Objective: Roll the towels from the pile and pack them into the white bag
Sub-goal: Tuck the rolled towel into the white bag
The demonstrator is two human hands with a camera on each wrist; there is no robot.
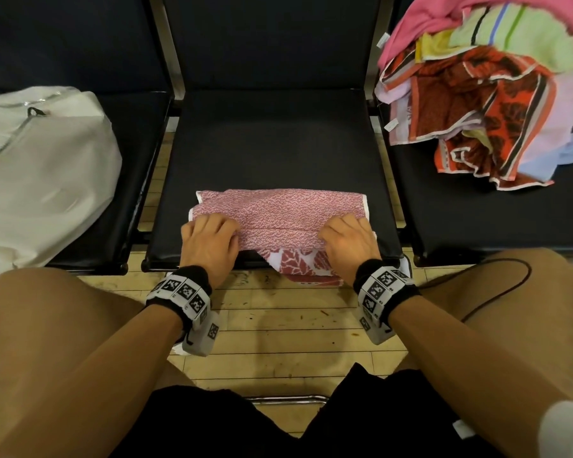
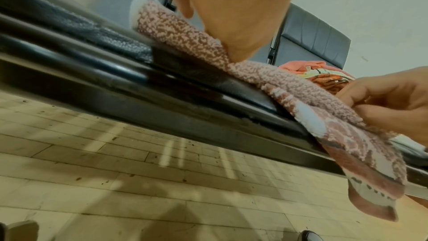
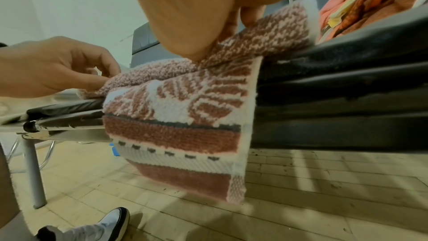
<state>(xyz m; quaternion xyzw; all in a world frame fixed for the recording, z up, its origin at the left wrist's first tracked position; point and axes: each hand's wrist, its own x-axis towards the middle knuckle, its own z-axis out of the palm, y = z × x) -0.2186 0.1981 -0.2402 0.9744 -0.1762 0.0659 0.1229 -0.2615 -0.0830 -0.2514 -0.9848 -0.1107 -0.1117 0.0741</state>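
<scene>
A pink-and-white speckled towel lies folded across the front of the middle seat, its striped, leaf-patterned end hanging over the seat edge. The pile of towels, pink, green-striped and orange-patterned, is heaped on the seat to my right. The white bag lies slumped on the seat to my left.

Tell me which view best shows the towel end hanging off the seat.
Right wrist: the hanging end faces the camera, stripes and dashes clear. The left wrist view shows it edge-on; the head view shows a sliver between the hands.
</scene>
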